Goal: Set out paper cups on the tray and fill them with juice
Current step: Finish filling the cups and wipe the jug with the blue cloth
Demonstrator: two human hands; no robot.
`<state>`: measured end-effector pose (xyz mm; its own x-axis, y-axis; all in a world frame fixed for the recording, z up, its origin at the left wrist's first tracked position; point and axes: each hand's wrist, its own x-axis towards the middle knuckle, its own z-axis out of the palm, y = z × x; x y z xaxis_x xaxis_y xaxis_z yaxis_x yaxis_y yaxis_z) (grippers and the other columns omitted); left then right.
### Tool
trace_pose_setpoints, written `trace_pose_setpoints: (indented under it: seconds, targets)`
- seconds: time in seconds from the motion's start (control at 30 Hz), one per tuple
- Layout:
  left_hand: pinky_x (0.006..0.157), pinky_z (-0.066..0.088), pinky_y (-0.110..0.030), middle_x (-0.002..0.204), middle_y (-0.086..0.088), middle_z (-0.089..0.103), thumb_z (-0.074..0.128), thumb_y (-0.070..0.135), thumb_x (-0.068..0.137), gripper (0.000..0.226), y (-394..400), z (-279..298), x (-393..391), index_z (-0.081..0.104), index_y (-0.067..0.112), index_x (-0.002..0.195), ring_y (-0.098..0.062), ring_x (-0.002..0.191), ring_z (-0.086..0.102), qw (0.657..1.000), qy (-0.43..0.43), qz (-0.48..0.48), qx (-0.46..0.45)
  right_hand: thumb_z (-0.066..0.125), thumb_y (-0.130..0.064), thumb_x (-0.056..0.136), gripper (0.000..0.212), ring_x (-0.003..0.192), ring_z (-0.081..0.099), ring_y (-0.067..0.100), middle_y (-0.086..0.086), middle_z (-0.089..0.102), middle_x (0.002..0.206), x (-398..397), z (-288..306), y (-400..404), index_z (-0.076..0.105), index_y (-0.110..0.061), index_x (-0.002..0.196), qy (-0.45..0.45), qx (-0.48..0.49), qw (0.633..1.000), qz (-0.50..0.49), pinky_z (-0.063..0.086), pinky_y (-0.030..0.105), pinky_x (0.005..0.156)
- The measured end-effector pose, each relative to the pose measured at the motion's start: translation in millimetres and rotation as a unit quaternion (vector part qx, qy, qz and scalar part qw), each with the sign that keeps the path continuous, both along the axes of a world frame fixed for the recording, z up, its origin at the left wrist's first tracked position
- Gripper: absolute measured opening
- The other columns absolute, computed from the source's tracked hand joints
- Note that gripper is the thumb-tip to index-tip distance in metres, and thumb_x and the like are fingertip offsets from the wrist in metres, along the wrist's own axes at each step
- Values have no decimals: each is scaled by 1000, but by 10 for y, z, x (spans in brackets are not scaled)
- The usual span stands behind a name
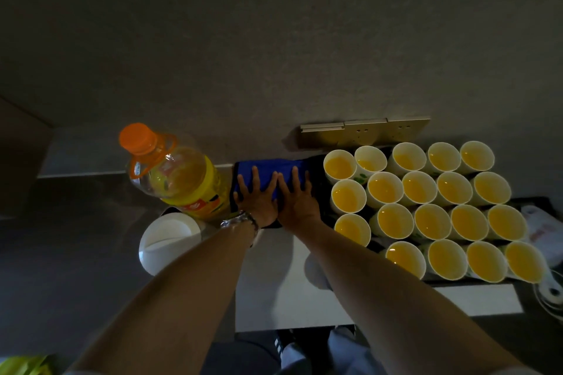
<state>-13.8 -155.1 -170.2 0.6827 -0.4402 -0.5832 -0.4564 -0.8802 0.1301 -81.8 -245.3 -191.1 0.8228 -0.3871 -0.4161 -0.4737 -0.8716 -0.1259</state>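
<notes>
Several white paper cups [420, 210] filled with orange juice stand in rows on a dark tray [377, 245] at the right. A big clear juice bottle [179, 179] with an orange cap and handle stands at the left, partly full. Between them lies a blue cloth [268, 167] on the counter. My left hand [257, 201] and my right hand [297, 198] both rest flat on the cloth, side by side, fingers spread. A watch sits on my left wrist.
A stack of empty white paper cups [166, 240] lies on its side below the bottle. A wall socket plate [365, 131] is behind the tray. A plastic bag [545, 231] lies at the far right. The white counter front [274, 292] is below my hands.
</notes>
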Motion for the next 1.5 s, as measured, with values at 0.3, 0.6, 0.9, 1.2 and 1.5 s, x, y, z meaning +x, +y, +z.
trace_pose_setpoints:
  seconds: [0.3,0.6,0.9,1.2,1.5]
  targets:
    - [123,2,-59,166,-2,-26,32,49,104,68,190,-22,-260,-9,45,158,-43,151,-21,999,-32,-23,-17,8,-64,91,78,148,-24,45,10,-14,167,-139,-423,76,-13,-31,159,37,-10,999,-3,11,65,119]
    - [123,-2,-59,164,-6,-31,26,47,105,67,567,-78,-865,-16,41,157,-42,149,-25,997,-55,-40,-20,22,-65,97,83,145,-28,50,16,-16,166,-823,-387,524,-14,-24,159,-23,-39,998,43,2,71,116]
    - [123,1,-60,162,-5,-35,24,47,106,67,921,-45,-1389,-20,41,156,-43,148,-29,998,-46,-50,-17,32,-65,97,88,145,-26,52,15,-18,166,-1404,-317,891,-12,-22,159,-9,-76,990,119,-3,72,114]
    - [122,9,-59,165,-6,-29,31,47,106,68,1167,15,-1678,-11,42,158,-46,149,-22,996,-40,-74,-25,47,-58,96,87,151,-14,43,10,-11,167,-1834,-205,1157,-2,-27,161,-52,-14,998,-29,24,54,118]
    - [123,19,-54,168,-2,-17,38,43,106,67,1292,75,-1899,-1,36,161,-44,152,-12,995,-24,-94,-24,43,-43,103,76,154,-6,41,9,-9,168,-2116,-51,1268,-3,-26,161,-34,9,999,-15,17,51,122]
